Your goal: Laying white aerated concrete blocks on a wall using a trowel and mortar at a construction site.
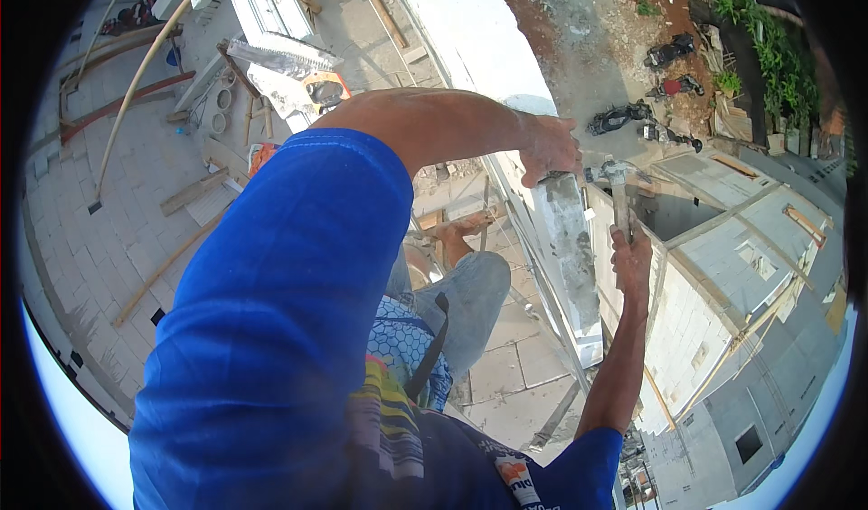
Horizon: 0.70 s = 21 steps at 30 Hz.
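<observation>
My left hand [550, 151] reaches across to the wall top, its fingers bent down over the near end of a grey mortar-smeared strip [570, 248]. Whatever sits under those fingers is mostly hidden; only a dark edge shows. In my right hand [631, 259] is the wooden handle of a claw hammer [620, 204], held upright with the metal head just right of my left hand. Head and left hand appear apart. A pale wall [493, 35] runs on beyond my left hand.
At the left lies a handsaw [327, 89] with an orange-yellow handle on pale boards. Bamboo poles [136, 103] and planks lie about the block-paved floor [99, 248]. Far below on the right stand several motorcycles [619, 118]. An unfinished block building [723, 266] rises beside the wall.
</observation>
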Motion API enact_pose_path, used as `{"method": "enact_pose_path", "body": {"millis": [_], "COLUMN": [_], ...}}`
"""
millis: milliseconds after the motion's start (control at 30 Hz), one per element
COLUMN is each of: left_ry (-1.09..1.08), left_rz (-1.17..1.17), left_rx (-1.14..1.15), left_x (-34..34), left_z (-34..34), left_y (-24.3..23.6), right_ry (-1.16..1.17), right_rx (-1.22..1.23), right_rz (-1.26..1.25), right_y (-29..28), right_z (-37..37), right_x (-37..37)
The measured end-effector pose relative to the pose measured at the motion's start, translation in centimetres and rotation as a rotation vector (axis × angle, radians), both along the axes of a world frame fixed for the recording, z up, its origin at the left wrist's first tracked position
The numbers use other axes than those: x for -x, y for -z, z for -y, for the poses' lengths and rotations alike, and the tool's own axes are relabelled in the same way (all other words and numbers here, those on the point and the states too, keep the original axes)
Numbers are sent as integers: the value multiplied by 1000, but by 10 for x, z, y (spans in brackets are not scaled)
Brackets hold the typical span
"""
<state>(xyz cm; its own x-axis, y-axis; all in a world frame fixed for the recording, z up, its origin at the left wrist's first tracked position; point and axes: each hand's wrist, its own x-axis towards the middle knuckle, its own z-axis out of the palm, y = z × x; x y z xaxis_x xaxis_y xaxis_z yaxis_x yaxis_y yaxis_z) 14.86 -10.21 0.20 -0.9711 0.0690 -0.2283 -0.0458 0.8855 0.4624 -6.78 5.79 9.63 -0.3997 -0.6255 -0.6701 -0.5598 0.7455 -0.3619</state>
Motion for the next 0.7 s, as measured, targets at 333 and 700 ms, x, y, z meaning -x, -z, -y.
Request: {"method": "enact_pose_path", "body": {"millis": [333, 700], "left_ry": [-1, 20], "left_rz": [-61, -89], "left_rx": [-33, 22], "left_x": [9, 10], "left_z": [0, 5], "left_y": [-4, 0], "right_ry": [-168, -107], "right_rx": [186, 734], "right_rz": [-307, -315], "right_y": [-10, -43], "right_z": [-34, -98], "right_x": [-9, -56]}}
